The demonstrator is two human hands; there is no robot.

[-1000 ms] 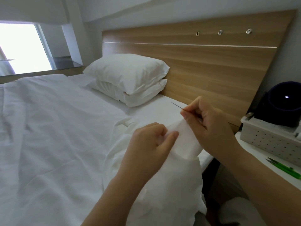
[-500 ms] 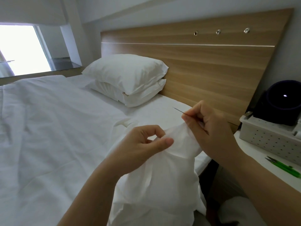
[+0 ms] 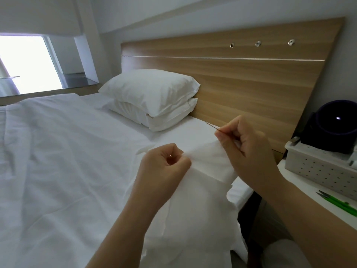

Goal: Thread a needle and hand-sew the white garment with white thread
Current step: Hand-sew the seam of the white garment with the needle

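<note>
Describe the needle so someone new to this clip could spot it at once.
Start at the wooden headboard; in front of its lower edge the right hand is raised over the white garment. The needle pokes up and left out of its pinch, toward the pillows. It is the only thin, dark, straight sliver amid soft white cloth.

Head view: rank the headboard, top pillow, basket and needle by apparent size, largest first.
1. headboard
2. top pillow
3. basket, partly cut off at the frame edge
4. needle, partly hidden in the right hand
</note>
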